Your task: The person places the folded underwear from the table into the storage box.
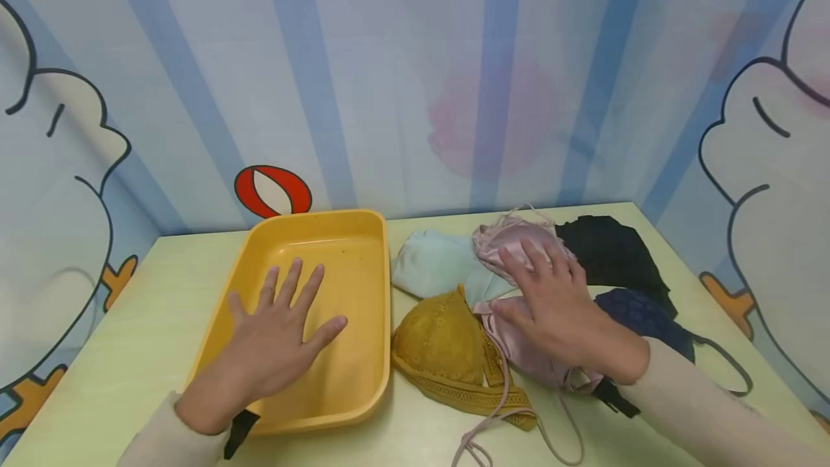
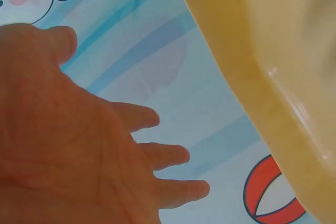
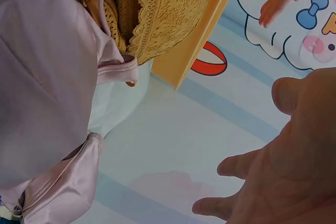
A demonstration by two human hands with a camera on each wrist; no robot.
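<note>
My left hand [image 1: 269, 341] hovers over a yellow plastic tray [image 1: 384, 323], fingers spread and holding nothing. My right hand [image 1: 554, 308], also spread, is above a group of garments on the table's right half. Beneath it lies a pale pink bra [image 1: 519, 355] with long thin straps. A mustard lace bra [image 1: 444, 341] lies between that one and the tray. Behind them are a mint-coloured garment [image 1: 437, 261] and a mauve satin garment [image 1: 519, 233]. Farther right are a black garment [image 1: 609, 251] and a navy lace bra [image 1: 648, 319]. The right wrist view shows the right palm apart from the cloth.
The pale table [image 1: 123, 323] meets a printed fabric backdrop [image 1: 402, 92] with blue stripes and cartoon figures at its back and sides. Thin pink straps [image 1: 499, 416] trail toward the table's front. A dark strap [image 1: 733, 366] loops out at the right.
</note>
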